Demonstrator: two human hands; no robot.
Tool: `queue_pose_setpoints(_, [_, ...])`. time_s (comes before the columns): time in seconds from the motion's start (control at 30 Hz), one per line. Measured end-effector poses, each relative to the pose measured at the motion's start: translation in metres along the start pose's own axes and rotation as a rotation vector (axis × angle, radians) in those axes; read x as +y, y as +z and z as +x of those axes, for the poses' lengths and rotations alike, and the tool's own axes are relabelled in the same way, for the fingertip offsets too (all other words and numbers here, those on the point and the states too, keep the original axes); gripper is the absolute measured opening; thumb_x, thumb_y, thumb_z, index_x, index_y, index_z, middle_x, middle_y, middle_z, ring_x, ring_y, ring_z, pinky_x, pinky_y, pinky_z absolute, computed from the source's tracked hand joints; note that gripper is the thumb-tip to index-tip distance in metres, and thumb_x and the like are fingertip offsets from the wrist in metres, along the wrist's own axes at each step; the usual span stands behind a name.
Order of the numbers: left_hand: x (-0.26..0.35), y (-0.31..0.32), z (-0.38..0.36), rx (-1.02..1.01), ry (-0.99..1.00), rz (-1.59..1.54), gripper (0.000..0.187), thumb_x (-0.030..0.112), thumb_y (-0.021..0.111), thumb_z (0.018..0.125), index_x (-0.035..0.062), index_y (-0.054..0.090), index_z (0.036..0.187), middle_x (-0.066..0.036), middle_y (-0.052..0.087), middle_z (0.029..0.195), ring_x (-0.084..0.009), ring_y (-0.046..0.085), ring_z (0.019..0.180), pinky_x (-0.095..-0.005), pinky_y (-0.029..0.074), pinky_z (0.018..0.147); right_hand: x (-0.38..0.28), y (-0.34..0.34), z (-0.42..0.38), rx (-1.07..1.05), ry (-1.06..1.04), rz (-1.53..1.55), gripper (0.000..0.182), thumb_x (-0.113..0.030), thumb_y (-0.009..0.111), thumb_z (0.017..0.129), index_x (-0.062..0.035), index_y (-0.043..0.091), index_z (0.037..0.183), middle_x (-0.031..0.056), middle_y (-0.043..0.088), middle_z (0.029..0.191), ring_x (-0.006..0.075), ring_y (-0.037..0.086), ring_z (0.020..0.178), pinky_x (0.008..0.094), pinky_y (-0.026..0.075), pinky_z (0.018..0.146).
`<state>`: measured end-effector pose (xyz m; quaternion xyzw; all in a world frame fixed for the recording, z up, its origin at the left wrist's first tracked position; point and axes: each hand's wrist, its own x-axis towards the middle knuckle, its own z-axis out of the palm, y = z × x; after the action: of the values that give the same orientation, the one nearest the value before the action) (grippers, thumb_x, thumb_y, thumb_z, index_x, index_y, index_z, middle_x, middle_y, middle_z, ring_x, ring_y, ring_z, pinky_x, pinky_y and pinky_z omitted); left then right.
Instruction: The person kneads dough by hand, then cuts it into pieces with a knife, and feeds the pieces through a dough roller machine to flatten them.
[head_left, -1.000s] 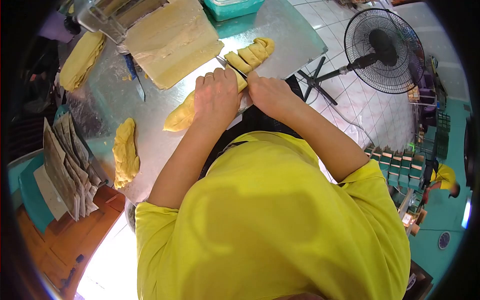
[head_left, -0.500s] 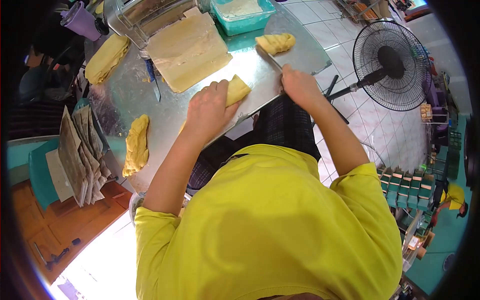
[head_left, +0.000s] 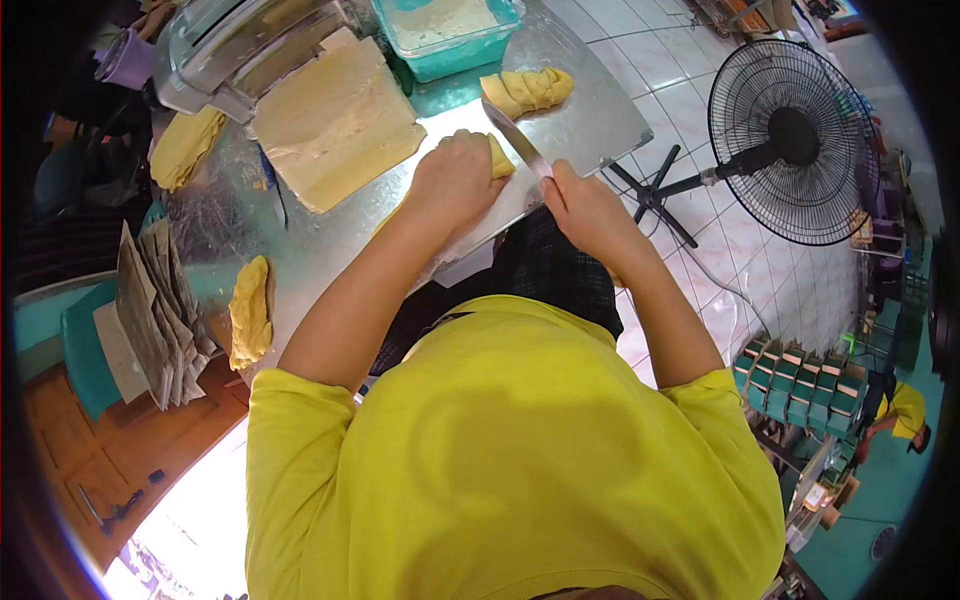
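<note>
right grip (head_left: 592,212) clasps a knife (head_left: 519,138), left grip (head_left: 455,182) holds dough (head_left: 502,159), a teal tub (head_left: 462,62) containing white powder (head_left: 440,20).

A pale yellow dough roll (head_left: 502,160) is lying on the metal counter (head_left: 335,245), mostly hiding under the left hand (head_left: 455,180), which is holding it from above; its blunt end is showing beyond the fingers. The right hand (head_left: 585,205) is gripping a knife (head_left: 516,132), whose broad, shiny blade is slanting forward and to the left. Its tip is ending just beside the cut dough pieces (head_left: 527,92), which are sitting closely in a row beyond the roll.
</note>
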<state>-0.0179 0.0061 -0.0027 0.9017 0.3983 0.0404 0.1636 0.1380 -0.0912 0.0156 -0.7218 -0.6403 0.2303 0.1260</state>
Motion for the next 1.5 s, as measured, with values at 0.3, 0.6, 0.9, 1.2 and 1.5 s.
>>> queue_pose_setpoints(0.3, [0.006,0.004,0.002,0.045,-0.046,0.018,0.034,0.031,0.065,0.079,0.0036,0.057,0.097,-0.013,0.059,0.094,-0.0276,0.060,0.089,-0.0378,0.049,0.075,-0.008,-0.003,-0.010,0.073,0.010,-0.049,0.018,-0.022,0.045,0.095,-0.0046,0.041,0.092,0.0222,0.055,0.059,0.0431,0.055,0.057,0.0518,0.042,0.053])
queue_pose_setpoints(0.6, [-0.003,0.015,-0.030,0.308,0.023,0.027,0.048,0.035,0.069,0.076,-0.0009,0.050,0.101,-0.015,0.056,0.096,-0.0318,0.059,0.087,-0.0394,0.046,0.077,-0.035,-0.005,-0.030,-0.017,-0.002,-0.105,0.015,-0.016,0.044,0.093,-0.0021,0.039,0.091,0.0198,0.059,0.061,0.0400,0.060,0.059,0.0498,0.047,0.054])
queue_pose_setpoints(0.9, [-0.006,0.015,-0.022,0.234,0.026,0.069,0.037,0.031,0.070,0.075,0.0017,0.053,0.091,-0.012,0.056,0.088,-0.0257,0.058,0.081,-0.0357,0.046,0.072,-0.045,0.001,-0.023,-0.103,0.027,-0.157,0.014,-0.009,0.048,0.089,-0.0003,0.037,0.087,0.0208,0.058,0.062,0.0418,0.060,0.061,0.0497,0.048,0.055])
queue_pose_setpoints(1.2, [-0.008,0.016,-0.020,0.218,0.070,0.057,0.035,0.027,0.072,0.072,0.0045,0.052,0.089,-0.010,0.055,0.086,-0.0250,0.058,0.083,-0.0347,0.045,0.072,-0.036,0.007,0.001,-0.200,0.052,-0.286,0.018,-0.015,0.049,0.089,0.0002,0.039,0.091,0.0212,0.060,0.064,0.0388,0.061,0.060,0.0462,0.048,0.052])
queue_pose_setpoints(1.5, [-0.010,0.013,-0.024,0.203,0.051,0.039,0.041,0.029,0.072,0.072,0.0028,0.052,0.096,-0.011,0.056,0.090,-0.0260,0.058,0.084,-0.0348,0.044,0.073,-0.025,0.028,0.036,-0.137,0.016,-0.251,0.017,-0.016,0.045,0.089,0.0001,0.041,0.094,0.0242,0.062,0.073,0.0423,0.061,0.069,0.0500,0.048,0.061])
